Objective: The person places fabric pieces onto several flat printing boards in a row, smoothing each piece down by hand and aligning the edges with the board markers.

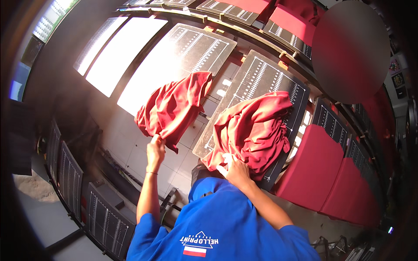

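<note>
My left hand pinches the near edge of a crumpled red cloth garment. That cloth lies partly over the near end of a black board with white ruled markings, and its lower part hangs past the board's edge. My right hand grips the near edge of a second bunched red garment, its thumb and fingers at the fabric. This bundle rests in loose folds on the neighbouring marked board. The exact kind of garment cannot be made out from the folds.
More marked boards stand in a ring, several at lower left. Smooth red fabric covers boards at the right and far side. Strong sunlight whitens the left boards. Tiled floor shows between boards.
</note>
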A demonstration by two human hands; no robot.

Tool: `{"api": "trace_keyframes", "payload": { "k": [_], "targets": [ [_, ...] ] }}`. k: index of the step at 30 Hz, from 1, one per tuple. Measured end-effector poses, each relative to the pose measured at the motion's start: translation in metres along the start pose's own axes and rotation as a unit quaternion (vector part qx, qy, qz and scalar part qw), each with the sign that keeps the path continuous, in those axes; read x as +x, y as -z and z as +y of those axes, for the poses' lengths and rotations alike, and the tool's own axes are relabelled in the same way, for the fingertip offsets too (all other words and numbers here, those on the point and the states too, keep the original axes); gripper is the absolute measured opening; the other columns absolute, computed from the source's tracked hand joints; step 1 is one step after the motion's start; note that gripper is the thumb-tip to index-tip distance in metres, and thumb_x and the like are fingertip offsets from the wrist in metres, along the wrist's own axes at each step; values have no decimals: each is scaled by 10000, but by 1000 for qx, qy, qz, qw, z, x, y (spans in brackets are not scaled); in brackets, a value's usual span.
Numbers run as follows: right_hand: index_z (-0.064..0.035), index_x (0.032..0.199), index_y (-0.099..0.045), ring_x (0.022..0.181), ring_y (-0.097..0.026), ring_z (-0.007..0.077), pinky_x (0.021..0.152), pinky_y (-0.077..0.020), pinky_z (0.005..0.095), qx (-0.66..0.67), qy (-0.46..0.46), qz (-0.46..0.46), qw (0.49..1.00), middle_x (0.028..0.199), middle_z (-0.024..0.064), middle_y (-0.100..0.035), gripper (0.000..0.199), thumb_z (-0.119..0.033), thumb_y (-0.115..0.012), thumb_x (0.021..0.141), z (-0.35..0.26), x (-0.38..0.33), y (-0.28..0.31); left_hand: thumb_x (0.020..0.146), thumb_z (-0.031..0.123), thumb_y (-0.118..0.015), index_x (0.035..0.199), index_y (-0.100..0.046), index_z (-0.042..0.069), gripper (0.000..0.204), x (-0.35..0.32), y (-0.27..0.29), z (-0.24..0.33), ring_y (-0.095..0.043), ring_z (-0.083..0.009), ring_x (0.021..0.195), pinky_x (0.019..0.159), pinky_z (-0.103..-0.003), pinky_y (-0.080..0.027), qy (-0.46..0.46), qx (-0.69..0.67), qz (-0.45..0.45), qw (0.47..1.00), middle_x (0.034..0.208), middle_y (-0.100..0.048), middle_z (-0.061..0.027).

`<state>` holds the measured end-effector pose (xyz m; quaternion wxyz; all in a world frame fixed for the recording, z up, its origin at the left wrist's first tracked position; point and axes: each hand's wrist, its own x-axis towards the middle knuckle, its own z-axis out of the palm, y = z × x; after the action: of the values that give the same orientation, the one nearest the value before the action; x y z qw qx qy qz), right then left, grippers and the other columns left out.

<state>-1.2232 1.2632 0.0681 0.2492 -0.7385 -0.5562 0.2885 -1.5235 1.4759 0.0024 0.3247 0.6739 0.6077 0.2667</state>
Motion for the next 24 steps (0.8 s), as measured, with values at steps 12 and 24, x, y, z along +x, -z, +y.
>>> {"api": "trace_keyframes", "payload": {
  "k": [12,24],
  "targets": [
    [-60,920,-627,892,-643,357,776,-511,478,-110,-6,142,984,891,141,-667,158,-209,-674,898,12,32,-36,981,151,-624,1133,-605,-1,215,3,-1,111,-631,-154,936,852,-275,-488,-122,-155,-277,940,967,-655,-111],
    [-114,1051,-609,867,-601,59,793,-483,226,435,-42,419,796,992,-34,-642,106,-193,-540,1040,9,6,141,955,152,-614,956,-561,-21,181,-98,-86,208,-564,-449,847,743,-489,-446,-269,-161,-398,862,861,-560,-234]
  ]
}}
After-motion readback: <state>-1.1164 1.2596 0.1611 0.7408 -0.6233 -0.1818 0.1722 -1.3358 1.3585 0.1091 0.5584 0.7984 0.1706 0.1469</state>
